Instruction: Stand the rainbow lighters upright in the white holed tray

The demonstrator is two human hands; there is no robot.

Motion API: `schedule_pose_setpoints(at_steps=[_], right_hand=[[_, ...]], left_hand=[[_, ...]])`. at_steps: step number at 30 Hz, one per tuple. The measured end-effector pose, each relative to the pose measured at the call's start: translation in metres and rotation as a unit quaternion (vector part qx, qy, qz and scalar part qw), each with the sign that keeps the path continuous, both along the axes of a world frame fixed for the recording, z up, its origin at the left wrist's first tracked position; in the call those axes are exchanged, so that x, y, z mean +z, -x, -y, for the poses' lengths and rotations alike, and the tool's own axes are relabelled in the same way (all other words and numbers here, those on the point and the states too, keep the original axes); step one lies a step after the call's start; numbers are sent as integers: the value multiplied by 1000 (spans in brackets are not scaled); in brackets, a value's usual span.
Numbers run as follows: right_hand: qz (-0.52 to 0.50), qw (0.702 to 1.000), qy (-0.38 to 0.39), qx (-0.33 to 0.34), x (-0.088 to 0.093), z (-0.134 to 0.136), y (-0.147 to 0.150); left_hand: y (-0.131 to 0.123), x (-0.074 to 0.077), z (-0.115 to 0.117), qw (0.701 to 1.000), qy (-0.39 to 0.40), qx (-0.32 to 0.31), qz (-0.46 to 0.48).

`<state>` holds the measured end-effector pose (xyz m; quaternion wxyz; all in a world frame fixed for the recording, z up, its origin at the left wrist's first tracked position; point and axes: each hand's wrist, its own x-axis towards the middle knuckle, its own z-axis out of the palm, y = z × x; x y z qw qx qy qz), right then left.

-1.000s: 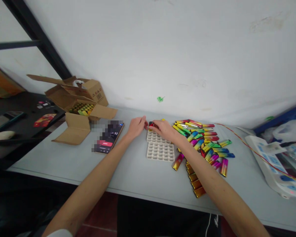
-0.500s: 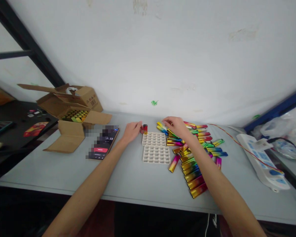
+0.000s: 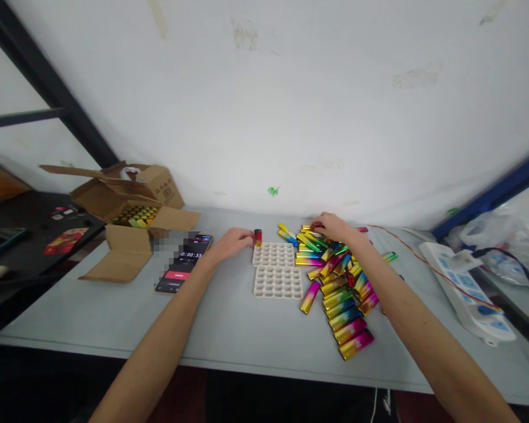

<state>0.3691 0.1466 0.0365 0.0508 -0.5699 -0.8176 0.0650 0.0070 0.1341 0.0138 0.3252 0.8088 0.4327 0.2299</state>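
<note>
A red-and-gold lighter [image 3: 258, 238] stands upright at the back left corner of the farther white slotted tray [image 3: 273, 263]. My left hand [image 3: 235, 242] is closed at its side, with the fingertips on it. A second white slotted tray [image 3: 278, 296] lies just in front of the first. To the right spreads a heap of shiny, colourful lighters [image 3: 328, 267], several of them lined up side by side [image 3: 344, 317]. Reaching over the back of this heap, my right hand [image 3: 335, 226] has its fingers bent down around a dark red lighter [image 3: 318, 225], partly hidden by the fingers.
An open cardboard box [image 3: 114, 258] holding several upright lighters [image 3: 137, 215] stands at the left, with a phone [image 3: 183, 267] beside it showing a timer. A white power strip [image 3: 465, 291] with a red-yellow wire lies at the right. The wall [image 3: 264, 117] borders the table's back edge.
My right hand has moved right and back, from above the heap's left end down onto its back part. My left hand stays at the upright lighter. The view has shifted slightly.
</note>
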Motion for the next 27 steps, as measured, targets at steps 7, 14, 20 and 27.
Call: schedule_pose_setpoints(at_steps=[7, 14, 20, 27], right_hand=[[-40, 999, 11, -1, 14, 5, -1], [-306, 950, -56, -24, 26, 50, 16], [-645, 759, 5, -85, 24, 82, 55], [-731, 657, 181, -41, 13, 101, 94]], left_hand=[[7, 8, 8, 997, -20, -61, -32], [6, 1, 7, 997, -32, -56, -45], [4, -2, 6, 996, -44, -54, -51], [0, -3, 10, 996, -53, -37, -63]])
